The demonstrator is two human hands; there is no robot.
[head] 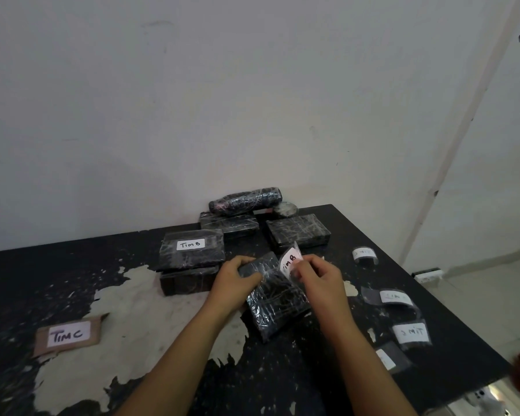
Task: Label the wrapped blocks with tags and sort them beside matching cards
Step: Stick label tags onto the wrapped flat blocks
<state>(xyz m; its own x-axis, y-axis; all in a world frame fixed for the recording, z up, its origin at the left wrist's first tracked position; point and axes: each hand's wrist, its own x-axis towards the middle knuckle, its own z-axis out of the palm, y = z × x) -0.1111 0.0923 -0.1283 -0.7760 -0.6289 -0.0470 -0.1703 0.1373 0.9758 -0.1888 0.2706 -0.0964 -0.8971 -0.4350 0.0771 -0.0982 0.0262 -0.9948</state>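
- My left hand [237, 277] grips the far left end of a black block wrapped in clear film [275, 298], tilted up off the worn black table [327, 385].
- My right hand [315, 277] pinches a white "TIM B" tag on clear tape [290, 261] at the block's far edge.
- A tagged "TIM B" block [192, 250] lies just left; a brown "TIM C" card [68, 334] sits near left.
- Spare tags [412, 333] lie at right.

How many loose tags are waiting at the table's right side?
4: one far, one mid, one nearer, one nearest. A fifth is in the right hand.
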